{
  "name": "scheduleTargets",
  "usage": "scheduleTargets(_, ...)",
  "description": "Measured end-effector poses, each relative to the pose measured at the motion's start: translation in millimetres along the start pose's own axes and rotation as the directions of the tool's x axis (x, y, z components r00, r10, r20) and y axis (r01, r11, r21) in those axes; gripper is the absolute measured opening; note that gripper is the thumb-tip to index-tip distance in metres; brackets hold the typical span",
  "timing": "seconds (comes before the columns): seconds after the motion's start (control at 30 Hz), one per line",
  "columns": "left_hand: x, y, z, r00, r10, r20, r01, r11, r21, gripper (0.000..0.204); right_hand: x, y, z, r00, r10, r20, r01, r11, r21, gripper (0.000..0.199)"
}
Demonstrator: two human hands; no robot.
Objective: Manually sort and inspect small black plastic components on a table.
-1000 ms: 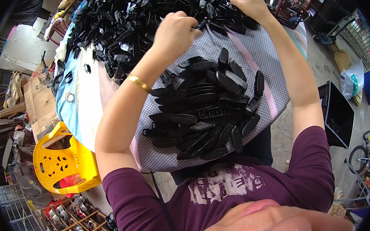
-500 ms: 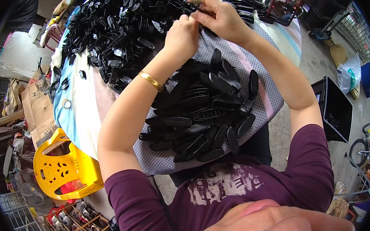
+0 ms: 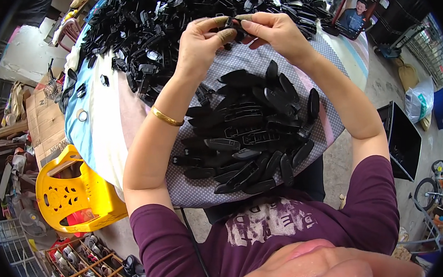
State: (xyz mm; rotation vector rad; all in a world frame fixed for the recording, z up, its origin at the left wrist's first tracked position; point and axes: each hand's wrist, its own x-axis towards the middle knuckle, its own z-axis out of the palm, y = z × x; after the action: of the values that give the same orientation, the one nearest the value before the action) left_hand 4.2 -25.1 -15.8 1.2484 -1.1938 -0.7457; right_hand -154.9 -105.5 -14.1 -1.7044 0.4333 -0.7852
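Out over the middle of the cloth-covered table [image 3: 107, 152], two hands are meeting! A second ago they were hovering well apart, the right one up by the far pieces; now the left hand [image 3: 198, 45] and the right hand [image 3: 276, 30] are facing each other, both pinching the same small black plastic piece [image 3: 231, 23]. Thumbs and forefingers are doing the gripping, with what look like tan covers [image 3: 228, 34] showing on some fingertips, and they are hiding most of the piece, so its exact shape is staying unclear. As for the work, separate reaching is giving way to two-handed handling of a single part. Just beyond, the big loose heap of small, glossy black plastic parts [image 3: 140, 33] is spreading across the far side. On the near side, the cluster of long, rounded black plastic pieces [image 3: 244, 131] is lying on grey cloth with white dots [image 3: 241, 59], its layout looking much the same as a second ago, neither hand touching it. Off to the right, the propped, dark-framed phone [image 3: 353, 17] is showing a different picture, while a round roll of tape [image 3: 78, 116] is sitting undisturbed at the left.
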Motion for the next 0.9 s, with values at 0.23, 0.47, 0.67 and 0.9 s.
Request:
scheduleTargets(0.23, -1.6, 8.0, -3.1, 1.0, 0.005, 0.002, -0.005, 0.998, -0.067, 0.029, 3.3, 1.5, -3.8, 0.996, 0.079, 0.04, -0.083, 0.988, 0.127, 0.025)
scheduleTargets(0.47, -5.2, 3.2, 8.0, 0.999, -0.033, -0.01, 0.028, 0.94, -0.341, 0.031, 0.5, 2.4, 3.0, 0.998, -0.045, -0.037, 0.043, 0.998, -0.047, 0.028)
scheduleTargets(0.67, -1.2, 17.5, 1.9, 0.996, 0.076, 0.043, -0.057, 0.939, -0.34, 0.026, 0.2, 2.4, 4.3, 0.991, -0.133, -0.009, 0.132, 0.989, -0.072, 0.029)
scheduleTargets(0.9, -4.7, 21.8, 1.0, 0.98, 0.158, 0.12, -0.124, 0.96, -0.251, 0.021, -4.6, -6.8, 3.9, 0.971, -0.197, 0.135, 0.234, 0.893, -0.385, 0.022)
